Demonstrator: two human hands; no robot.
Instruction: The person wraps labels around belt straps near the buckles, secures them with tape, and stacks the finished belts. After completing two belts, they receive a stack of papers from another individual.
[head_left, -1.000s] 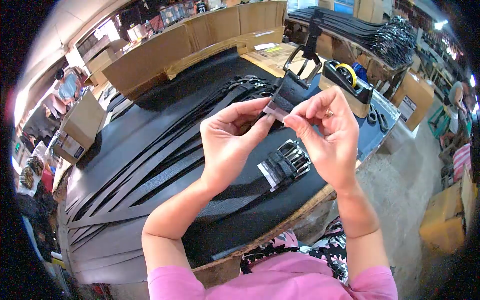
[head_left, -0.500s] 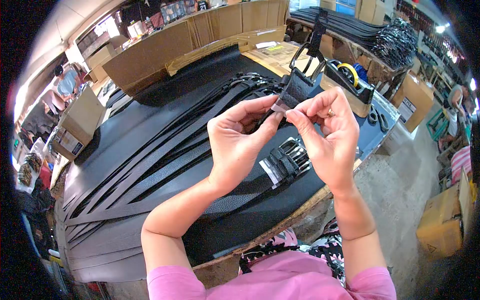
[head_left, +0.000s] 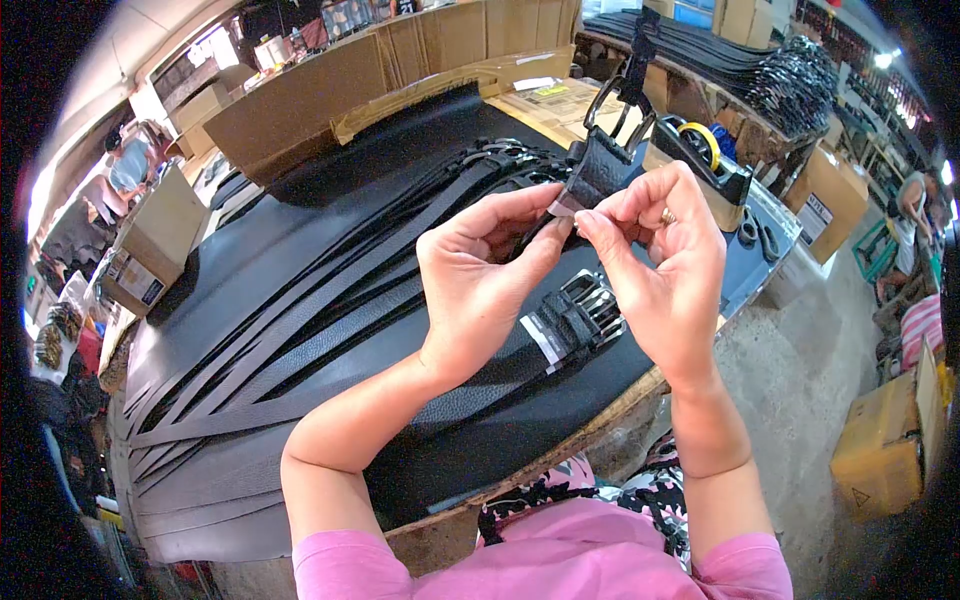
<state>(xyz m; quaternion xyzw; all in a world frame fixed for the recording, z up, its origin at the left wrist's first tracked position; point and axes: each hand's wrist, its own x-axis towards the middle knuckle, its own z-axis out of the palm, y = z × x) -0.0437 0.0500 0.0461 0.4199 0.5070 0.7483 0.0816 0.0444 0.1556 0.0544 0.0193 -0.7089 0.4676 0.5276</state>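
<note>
**Both hands pinch a label at the end of a black belt**

The left hand [head_left: 478, 285] and the right hand [head_left: 665, 275] are raised together above the surface [head_left: 610, 405], fingers curled inward and thumbs pressed against forefingers. Between them they grip the end of a black belt [head_left: 597, 170], with a small pale label [head_left: 562, 207] caught at the point where the fingertips meet. Both hands are closed to a tight pinch on that strap end; the left thumb lies along the lower side of it, the right forefinger bends down over the top. A ring [head_left: 667, 216] shows on a finger of the right hand.

The belt rises away from the hands, and its metal buckle [head_left: 618, 103] stands just beyond the fingertips, tilted upward (the rest of the strap trails off behind the left hand and is lost among the others).

Directly beneath the hands lies a bundle of belts [head_left: 575, 318] with silver buckles and a white tag, resting on the dark strap pile. To the left of the left hand, many long black straps [head_left: 300, 330] fan out across the surface. Beyond the right hand sits a tape dispenser [head_left: 705, 160] with a yellow roll, and just to its right a pair of scissors [head_left: 752, 232]. Farther out past the hands, cardboard walls [head_left: 330, 95] edge the surface, and a stack of more belts [head_left: 760, 70] fills a shelf beyond the dispenser. Cardboard boxes [head_left: 880, 450] stand on the floor to the right of the right hand.
</note>
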